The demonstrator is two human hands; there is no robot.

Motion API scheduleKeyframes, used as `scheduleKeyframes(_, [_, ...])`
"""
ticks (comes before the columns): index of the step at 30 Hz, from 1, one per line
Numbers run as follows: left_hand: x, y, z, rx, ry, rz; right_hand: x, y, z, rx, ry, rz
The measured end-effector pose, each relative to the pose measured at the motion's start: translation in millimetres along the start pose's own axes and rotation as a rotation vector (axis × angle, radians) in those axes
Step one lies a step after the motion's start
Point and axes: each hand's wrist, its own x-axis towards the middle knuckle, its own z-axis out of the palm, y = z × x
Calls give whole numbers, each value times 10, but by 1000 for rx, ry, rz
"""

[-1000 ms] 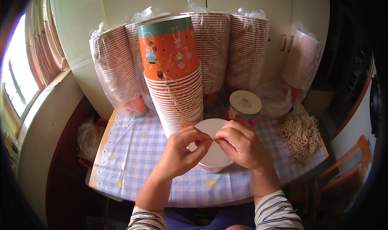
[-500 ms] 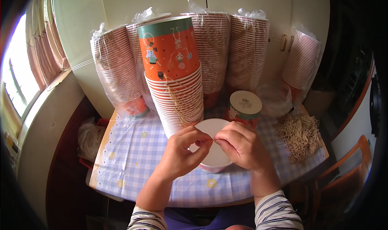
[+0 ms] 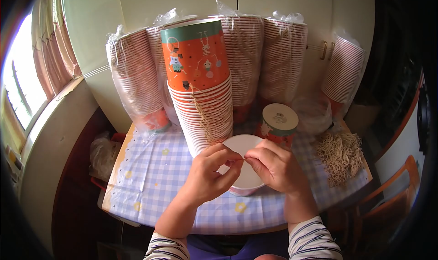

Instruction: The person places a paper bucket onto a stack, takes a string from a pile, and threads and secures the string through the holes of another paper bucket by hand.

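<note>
Over the open paper bucket [image 3: 247, 178], my left hand [image 3: 213, 172] and my right hand [image 3: 280, 168] meet fingertip to fingertip. Each pinches a tiny tan bit of thin string, mostly hidden by the fingers. The bucket stands upright with its white inside facing me, its rim partly behind both hands. Just behind my left hand rises a tall stack of orange paper buckets [image 3: 196, 63], nested upside down, with tan strings [image 3: 204, 116] hanging down its side. Beyond my right hand, another bucket [image 3: 280, 117] sits bottom up.
Plastic-wrapped bucket stacks [image 3: 137, 73] line the back of the table along the cabinet [image 3: 178, 0]. A heap of tan strings [image 3: 341, 158] lies at the right edge, near a clear plastic bag [image 3: 312, 114]. A wooden chair [image 3: 406, 175] stands at right; a checked cloth [image 3: 150, 178] covers the table.
The whole view has shifted slightly, so things appear a little further right. Both hands keep their fingertips together over the bucket, with hardly any movement.
</note>
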Motion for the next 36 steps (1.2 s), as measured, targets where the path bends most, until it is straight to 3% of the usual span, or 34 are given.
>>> scheduleKeyframes(36, [-29, 31, -33, 150, -6, 67, -14, -49, -31, 24, -57, -10])
